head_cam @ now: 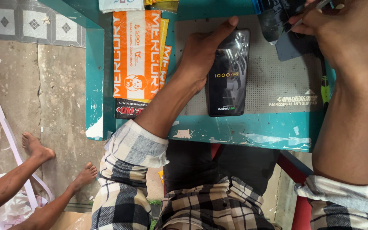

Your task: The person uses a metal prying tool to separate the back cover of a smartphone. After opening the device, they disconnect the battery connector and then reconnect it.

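A black smartphone [228,74] lies screen-up on a grey anti-slip mat [277,76], its screen lit with a start-up logo. My left hand [201,53] rests against the phone's left edge, the index finger stretched over its top corner, holding it steady. My right hand [341,30] is at the top right, pinching a thin metal tool [309,10] that looks like tweezers over a dark film or glass sheet [292,44].
The mat sits on a worn teal workbench [243,130]. Orange and white flat packets [136,55] are stacked left of the phone. A green-handled tool [325,87] lies by my right wrist. Another person's bare legs and feet [35,149] are on the concrete floor at the lower left.
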{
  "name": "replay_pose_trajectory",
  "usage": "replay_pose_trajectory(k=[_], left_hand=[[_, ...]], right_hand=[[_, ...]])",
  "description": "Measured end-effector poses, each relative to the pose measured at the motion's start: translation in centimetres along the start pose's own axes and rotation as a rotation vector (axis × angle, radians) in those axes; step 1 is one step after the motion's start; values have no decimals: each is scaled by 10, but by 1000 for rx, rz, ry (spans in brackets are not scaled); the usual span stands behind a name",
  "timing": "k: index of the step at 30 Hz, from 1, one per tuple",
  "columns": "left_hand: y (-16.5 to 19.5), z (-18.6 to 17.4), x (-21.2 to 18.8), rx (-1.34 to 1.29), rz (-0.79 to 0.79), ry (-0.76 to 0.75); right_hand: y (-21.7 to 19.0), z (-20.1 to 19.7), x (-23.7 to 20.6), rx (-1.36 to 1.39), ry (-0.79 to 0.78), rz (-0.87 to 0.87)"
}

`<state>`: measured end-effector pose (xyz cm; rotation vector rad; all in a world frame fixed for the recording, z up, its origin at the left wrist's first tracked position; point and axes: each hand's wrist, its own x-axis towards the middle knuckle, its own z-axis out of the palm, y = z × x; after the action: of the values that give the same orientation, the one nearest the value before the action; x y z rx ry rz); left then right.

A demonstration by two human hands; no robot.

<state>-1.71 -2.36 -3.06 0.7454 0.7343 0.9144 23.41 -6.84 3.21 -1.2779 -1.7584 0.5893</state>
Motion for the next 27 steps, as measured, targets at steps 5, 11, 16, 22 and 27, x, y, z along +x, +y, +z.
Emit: replay_pose_trajectory(k=[5, 11, 16, 22, 27], left_hand=[[0, 0, 0, 3, -7, -9], [2, 0, -1, 25, -13, 2], [3, 2, -2, -3, -23, 1], [5, 3, -4, 16, -12, -13], [5, 2, -3, 7, -29, -5]], right_hand=[[0, 1, 0, -11, -6, -21], [0, 1, 0, -17, -7, -14], [0, 0, -1, 16, -10, 13], [-3, 3, 0, -28, 9, 32], [-4, 5, 0, -58, 9, 29]])
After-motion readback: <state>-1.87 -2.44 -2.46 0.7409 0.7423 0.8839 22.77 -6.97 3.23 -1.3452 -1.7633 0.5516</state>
